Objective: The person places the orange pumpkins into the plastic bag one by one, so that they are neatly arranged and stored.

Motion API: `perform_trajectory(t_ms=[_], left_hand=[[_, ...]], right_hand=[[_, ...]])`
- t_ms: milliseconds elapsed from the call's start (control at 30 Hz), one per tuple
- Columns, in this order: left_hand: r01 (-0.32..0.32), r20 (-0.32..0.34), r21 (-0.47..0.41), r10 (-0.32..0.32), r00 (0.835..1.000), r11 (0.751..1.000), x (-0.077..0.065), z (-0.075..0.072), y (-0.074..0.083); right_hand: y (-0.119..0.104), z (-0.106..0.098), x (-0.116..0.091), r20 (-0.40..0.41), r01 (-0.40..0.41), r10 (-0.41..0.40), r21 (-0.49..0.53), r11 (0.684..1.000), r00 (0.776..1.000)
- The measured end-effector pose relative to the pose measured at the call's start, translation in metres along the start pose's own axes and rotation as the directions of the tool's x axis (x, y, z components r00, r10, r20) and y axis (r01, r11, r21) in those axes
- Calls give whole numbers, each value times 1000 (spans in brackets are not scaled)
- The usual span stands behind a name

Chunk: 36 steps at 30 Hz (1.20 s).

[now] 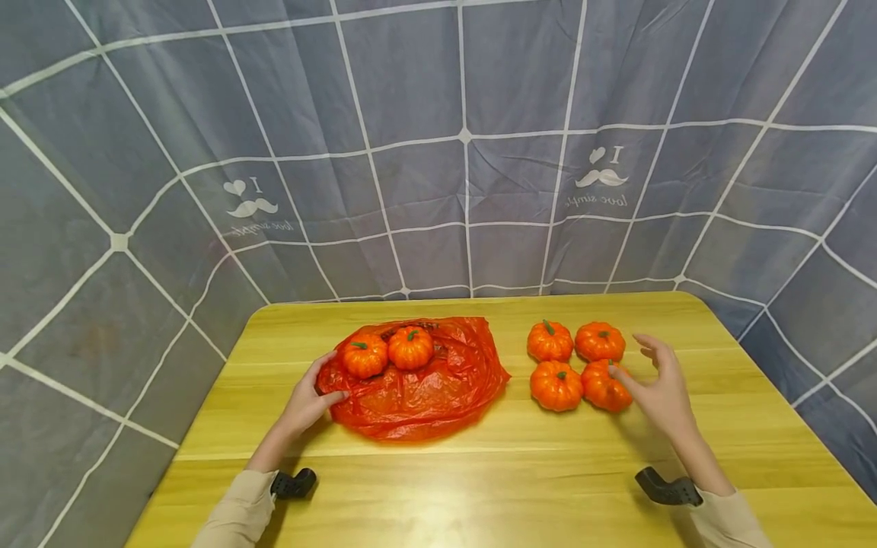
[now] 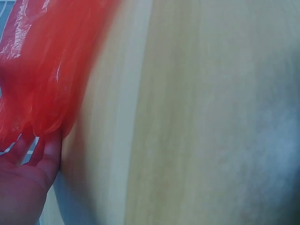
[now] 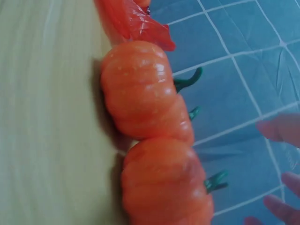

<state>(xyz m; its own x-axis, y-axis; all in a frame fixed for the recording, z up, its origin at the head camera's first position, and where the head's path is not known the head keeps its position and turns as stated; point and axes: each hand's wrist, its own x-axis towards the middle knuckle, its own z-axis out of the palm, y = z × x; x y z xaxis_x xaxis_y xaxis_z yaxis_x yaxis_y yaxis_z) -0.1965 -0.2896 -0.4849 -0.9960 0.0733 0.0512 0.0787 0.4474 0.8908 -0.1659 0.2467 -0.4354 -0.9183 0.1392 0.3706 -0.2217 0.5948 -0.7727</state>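
A thin red plastic bag [image 1: 425, 399] lies spread on the left half of the table, with two small orange pumpkins [image 1: 410, 348] side by side toward its back. At the bag's left edge is my left hand [image 1: 310, 396], thumb apart from the fingers. In the left wrist view its fingertips meet the edge of the red plastic [image 2: 51, 84], which hides them. Several more pumpkins [image 1: 556, 386] stand close together in a two-by-two group on the right. My right hand [image 1: 661, 392] hovers by the near right pumpkin [image 1: 603, 387], fingers spread and holding nothing.
The wooden table [image 1: 438, 495] has rounded far corners. A grey-blue curtain [image 1: 521, 190] with white lines hangs behind it and along both sides. Black wrist mounts [image 1: 294, 483] sit on both forearms, close over the tabletop.
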Motion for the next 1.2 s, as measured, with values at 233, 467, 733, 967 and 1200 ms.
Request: perform_trajectory(t_ms=[233,467,733,967,1200], left_hand=[[1,12,1,-1,1000,1000,1,-3,1],[-1,22,-12,1,1000,1000,1,-4,0],[-24,21,-39,25,999,999,-1,-3,1],[-18,33,-43,19,999,999,-3,-3,2],[-22,22,-58,24,999,998,-2,-3,1]], right_hand=[[11,2,-7,157,-138,129,46,989,979],[19,12,-13,197,-190,184,8,982,963],[26,13,-14,215,-200,202,-33,979,955],[28,14,-14,254,-242,254,-79,967,933],[30,15,-11,246,-239,250,-72,968,937]])
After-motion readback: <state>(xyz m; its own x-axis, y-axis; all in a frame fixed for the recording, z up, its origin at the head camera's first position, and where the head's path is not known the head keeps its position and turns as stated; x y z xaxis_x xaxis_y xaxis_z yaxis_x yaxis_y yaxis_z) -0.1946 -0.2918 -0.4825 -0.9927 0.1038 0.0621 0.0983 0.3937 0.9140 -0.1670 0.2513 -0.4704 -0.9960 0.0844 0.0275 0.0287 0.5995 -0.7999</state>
